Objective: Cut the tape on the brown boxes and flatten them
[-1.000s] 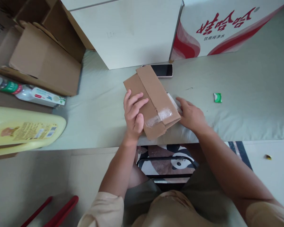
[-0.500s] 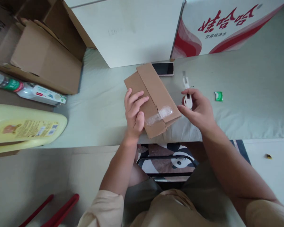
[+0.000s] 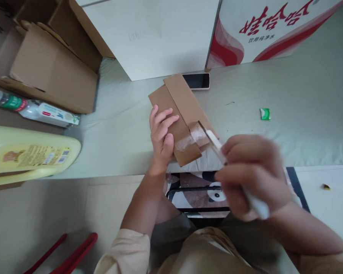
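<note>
A small brown cardboard box (image 3: 174, 97) lies at a slant near the front edge of the pale green sheet, with clear tape (image 3: 185, 142) across its seam. My left hand (image 3: 162, 131) holds it from the left, fingers lying over the top face. Closed around a white utility knife (image 3: 215, 144), my right hand (image 3: 251, 171) is blurred by motion. The knife's thin blade points up and left, over the box's taped right end; whether it touches the tape I cannot tell. Behind the box lies a dark-screened phone (image 3: 198, 81), partly covered by it.
Large white cartons (image 3: 157, 38) stand at the back. On the left are an opened cardboard box (image 3: 54, 72), a plastic bottle (image 3: 14, 103) and a yellow jug (image 3: 34, 152). A small green packet (image 3: 265, 114) lies to the right. Red handles (image 3: 77, 255) show at lower left.
My right hand has lifted the knife and turned it, bringing its blade over the taped end of the box. My left hand and the box have hardly moved.
</note>
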`<state>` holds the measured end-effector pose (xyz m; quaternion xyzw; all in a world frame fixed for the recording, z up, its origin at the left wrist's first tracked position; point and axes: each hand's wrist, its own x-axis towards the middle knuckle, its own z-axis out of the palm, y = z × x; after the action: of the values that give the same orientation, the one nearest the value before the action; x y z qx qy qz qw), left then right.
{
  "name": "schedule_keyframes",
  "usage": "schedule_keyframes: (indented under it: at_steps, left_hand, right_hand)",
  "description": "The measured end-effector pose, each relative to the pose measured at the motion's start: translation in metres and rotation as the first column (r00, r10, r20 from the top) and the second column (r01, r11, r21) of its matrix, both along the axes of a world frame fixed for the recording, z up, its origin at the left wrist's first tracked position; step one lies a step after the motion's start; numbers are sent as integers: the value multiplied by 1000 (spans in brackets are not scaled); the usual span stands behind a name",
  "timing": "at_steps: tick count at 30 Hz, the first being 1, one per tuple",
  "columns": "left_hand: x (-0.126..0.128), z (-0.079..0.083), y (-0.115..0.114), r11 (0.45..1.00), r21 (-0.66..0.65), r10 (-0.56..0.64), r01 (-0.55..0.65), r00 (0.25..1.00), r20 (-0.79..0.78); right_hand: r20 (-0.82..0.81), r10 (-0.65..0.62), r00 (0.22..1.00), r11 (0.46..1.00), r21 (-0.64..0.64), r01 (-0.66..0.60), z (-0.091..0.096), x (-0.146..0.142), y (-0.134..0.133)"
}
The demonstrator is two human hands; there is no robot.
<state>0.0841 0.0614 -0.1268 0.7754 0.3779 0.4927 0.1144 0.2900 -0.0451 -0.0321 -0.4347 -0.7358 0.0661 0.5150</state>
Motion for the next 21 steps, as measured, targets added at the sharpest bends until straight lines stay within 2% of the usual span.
schedule_keyframes:
  at_steps: [3, 8, 13, 21]
  left_hand:
    - [0, -1, 0, 1000, -7, 10, -10, 1000, 2]
    - [0, -1, 0, 999, 1, -39, 39, 999, 37]
    - [1, 0, 0, 999, 28, -27, 26, 999, 25]
    - [1, -2, 0, 1000, 13, 19, -18, 1000, -15]
  right_hand:
    - [78, 264, 961, 959, 82, -270, 4, -12, -4]
    - [5, 435, 900, 899, 45, -435, 2, -18, -4]
    - [-4, 500, 866, 861, 113, -496, -4, -26, 1]
    - [-50, 513, 857, 854, 132, -503, -7, -30, 2]
